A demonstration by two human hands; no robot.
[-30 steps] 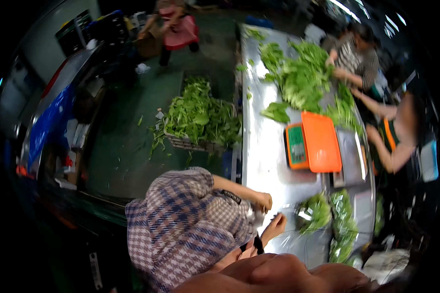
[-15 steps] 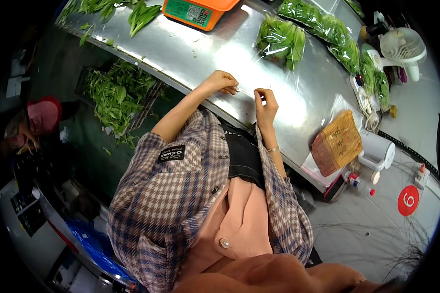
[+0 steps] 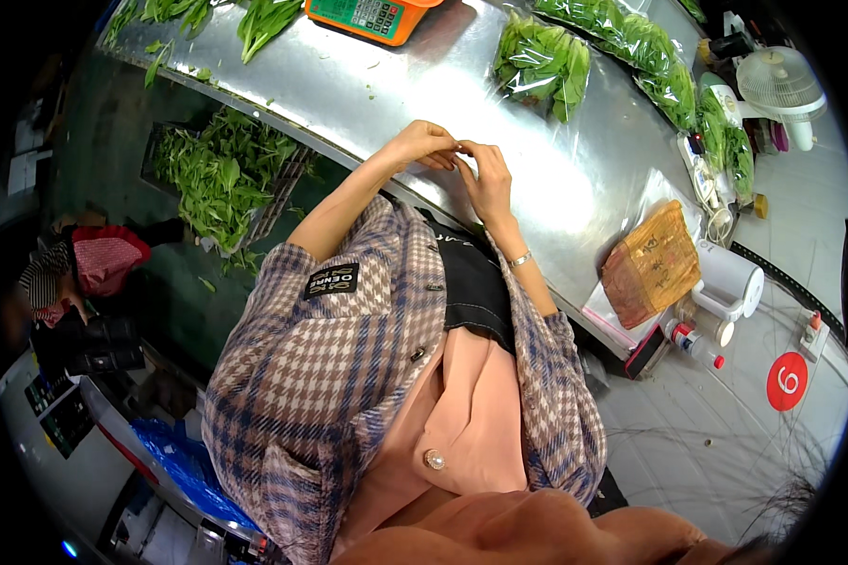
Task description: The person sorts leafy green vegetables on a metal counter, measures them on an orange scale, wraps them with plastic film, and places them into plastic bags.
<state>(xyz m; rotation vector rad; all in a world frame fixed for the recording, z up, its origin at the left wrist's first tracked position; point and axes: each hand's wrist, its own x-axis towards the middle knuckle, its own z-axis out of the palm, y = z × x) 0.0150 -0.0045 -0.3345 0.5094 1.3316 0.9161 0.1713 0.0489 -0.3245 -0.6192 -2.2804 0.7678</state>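
My left hand (image 3: 424,145) and my right hand (image 3: 487,182) meet above the near edge of the metal table (image 3: 386,94). Their fingertips touch, thumbs and forefingers pinched together. Anything between them is too small to make out. Farther across the tabletop lies a clear bag of leafy greens (image 3: 541,68), apart from both hands. An orange scale (image 3: 371,17) with a green keypad panel stands at the far edge of view, beyond my left hand.
Loose greens (image 3: 266,28) lie at the table's far left. Below its edge stands a crate of leaves (image 3: 219,184). More bagged greens (image 3: 664,85), a fan (image 3: 780,83), a brown-yellow packet (image 3: 652,264), a white container (image 3: 730,282) and a bottle (image 3: 693,343) are on the right. Another person (image 3: 104,259) is at left.
My hands have come together from a gap, the right moving left and up, until the fingertips touch. The person at left has shifted.
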